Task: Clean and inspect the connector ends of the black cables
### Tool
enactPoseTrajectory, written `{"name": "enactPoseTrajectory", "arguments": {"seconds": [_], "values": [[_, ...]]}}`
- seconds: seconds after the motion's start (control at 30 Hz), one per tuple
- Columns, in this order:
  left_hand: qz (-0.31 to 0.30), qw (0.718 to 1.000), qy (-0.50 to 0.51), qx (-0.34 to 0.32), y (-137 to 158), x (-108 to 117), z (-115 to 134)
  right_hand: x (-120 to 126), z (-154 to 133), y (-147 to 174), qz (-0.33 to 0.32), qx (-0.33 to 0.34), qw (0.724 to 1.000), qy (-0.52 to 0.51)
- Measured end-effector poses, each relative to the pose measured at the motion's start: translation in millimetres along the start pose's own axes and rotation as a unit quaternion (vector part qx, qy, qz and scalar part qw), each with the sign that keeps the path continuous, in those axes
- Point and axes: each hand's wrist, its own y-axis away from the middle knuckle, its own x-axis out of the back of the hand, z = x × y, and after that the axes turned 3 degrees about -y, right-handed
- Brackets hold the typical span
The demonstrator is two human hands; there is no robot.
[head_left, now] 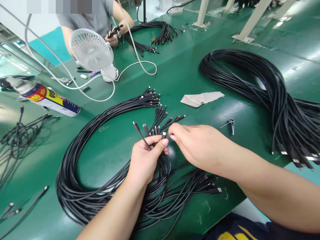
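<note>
Left hand (pixel 147 160): thumb and forefinger brought together on a black USB cable plug (pixel 164 135), its metal tip facing away from the wearer, while another cable passes between the fingers and its slim connector (pixel 135 125) projects above the knuckles. Right hand (pixel 200 143): fingers curled in, thumb laid against forefinger, the fingertips just beside the pinched plug; whether they grip anything thin cannot be told. Beyond both hands, further small plugs (pixel 160 115) fan out above the counter (pixel 170 80). The looped cable bundle (pixel 72 160) curves around the left side and passes beneath the wrists, ending at lower right in broader flat-tipped plugs (pixel 216 190). The step in hand appears to be close work on a single cable end, the left hand serving as the holder and the right as the working hand. The next move would seem to call for a steady left pinch and fine right fingertip control at the metal tip, with neighbouring cables kept from crowding it. To the right lie a pale cloth (pixel 201 99), a nail clipper (pixel 232 126) with its lever raised, and a second cable bundle (pixel 270 80).
</note>
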Motion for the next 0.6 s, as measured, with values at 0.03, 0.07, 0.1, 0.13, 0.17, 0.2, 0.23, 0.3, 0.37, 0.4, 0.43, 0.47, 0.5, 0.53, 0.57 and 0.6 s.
{"name": "enactPoseTrajectory", "arguments": {"seconds": [0.03, 0.07, 0.1, 0.13, 0.17, 0.2, 0.23, 0.3, 0.37, 0.4, 0.43, 0.47, 0.5, 0.53, 0.57, 0.6], "values": [[0.0, 1.0, 0.003, 0.0, -0.2, 0.5, -0.2, -2.0, -0.6, 0.2, 0.007, 0.007, 1.0, 0.007], [-0.002, 1.0, 0.007, 0.0, -0.3, 1.0, -0.2, -3.8, -1.1, 0.2, 0.017, 0.017, 1.0, 0.011], [-0.002, 1.0, 0.01, 0.001, -0.4, 1.4, -0.2, -5.4, -1.4, 0.0, 0.028, 0.025, 0.999, 0.013], [-0.003, 1.0, 0.013, 0.001, -0.4, 1.7, -0.1, -6.8, -1.6, -0.2, 0.039, 0.033, 0.999, 0.016], [-0.003, 1.0, 0.014, 0.002, -0.4, 1.8, 0.0, -7.9, -1.7, -0.5, 0.05, 0.04, 0.998, 0.02], [-0.002, 1.0, 0.013, 0.002, -0.3, 1.7, 0.3, -8.8, -1.7, -0.7, 0.06, 0.046, 0.997, 0.025], [-0.001, 1.0, 0.011, 0.002, -0.3, 1.5, 0.6, -9.5, -1.7, -0.8, 0.069, 0.052, 0.996, 0.03], [0.004, 1.0, 0.007, 0.0, 0.0, 0.8, 1.4, -10.0, -1.7, -0.7, 0.08, 0.059, 0.994, 0.038], [0.01, 1.0, 0.009, -0.002, 0.4, -0.1, 2.3, -9.9, -2.0, -0.5, 0.085, 0.06, 0.994, 0.041], [0.011, 1.0, 0.012, -0.003, 0.7, -0.5, 2.7, -9.6, -2.2, -0.3, 0.086, 0.06, 0.994, 0.04], [0.014, 1.0, 0.015, -0.003, 0.8, -0.9, 3.1, -9.3, -2.5, -0.1, 0.085, 0.058, 0.994, 0.04], [0.016, 1.0, 0.018, -0.002, 0.9, -1.2, 3.3, -9.0, -2.7, 0.0, 0.084, 0.056, 0.994, 0.04], [0.018, 1.0, 0.021, -0.001, 0.9, -1.4, 3.4, -8.8, -3.0, 0.1, 0.083, 0.053, 0.994, 0.04], [0.02, 1.0, 0.024, 0.001, 0.9, -1.6, 3.4, -8.6, -3.2, 0.2, 0.08, 0.051, 0.995, 0.041], [0.02, 0.999, 0.026, 0.002, 0.7, -1.8, 3.2, -8.6, -3.4, 0.2, 0.077, 0.048, 0.995, 0.042], [0.02, 0.999, 0.027, 0.003, 0.6, -1.9, 3.0, -8.6, -3.6, 0.3, 0.076, 0.047, 0.995, 0.044]]}}
